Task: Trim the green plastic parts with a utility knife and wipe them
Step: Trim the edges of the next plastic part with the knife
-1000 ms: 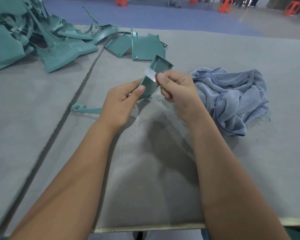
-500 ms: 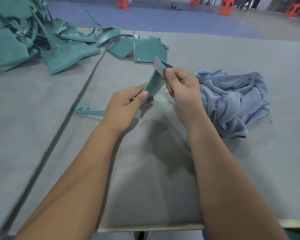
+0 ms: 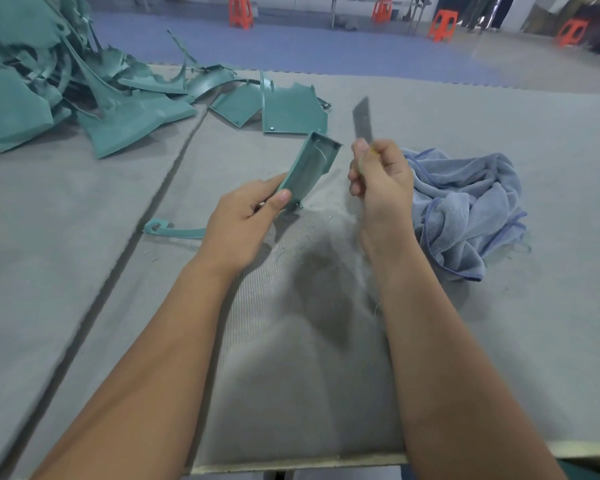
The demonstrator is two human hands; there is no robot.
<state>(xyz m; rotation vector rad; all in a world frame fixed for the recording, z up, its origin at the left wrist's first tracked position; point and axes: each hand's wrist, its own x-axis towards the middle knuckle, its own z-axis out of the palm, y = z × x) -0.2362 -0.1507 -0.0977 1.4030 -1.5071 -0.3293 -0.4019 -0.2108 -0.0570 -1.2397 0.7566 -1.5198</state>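
Observation:
My left hand (image 3: 246, 220) grips the near end of a green plastic part (image 3: 312, 164), a shallow channel-shaped piece tilted up over the grey felt table (image 3: 499, 341). My right hand (image 3: 378, 178) holds a bare utility knife blade (image 3: 362, 121) that points up and away, a short gap to the right of the part. A crumpled blue cloth (image 3: 465, 209) lies just right of my right hand. A heap of green plastic parts (image 3: 66, 84) fills the far left of the table.
A curved green strip (image 3: 174, 230) lies on the table left of my left hand. Two flat green pieces (image 3: 284, 109) lie beyond the held part. Fine shavings speckle the felt between my hands. Orange stools (image 3: 239, 10) stand on the floor behind.
The blade was against the top edge of the green part; my right hand has pulled it off to the right and up. The part now shows its inner side.

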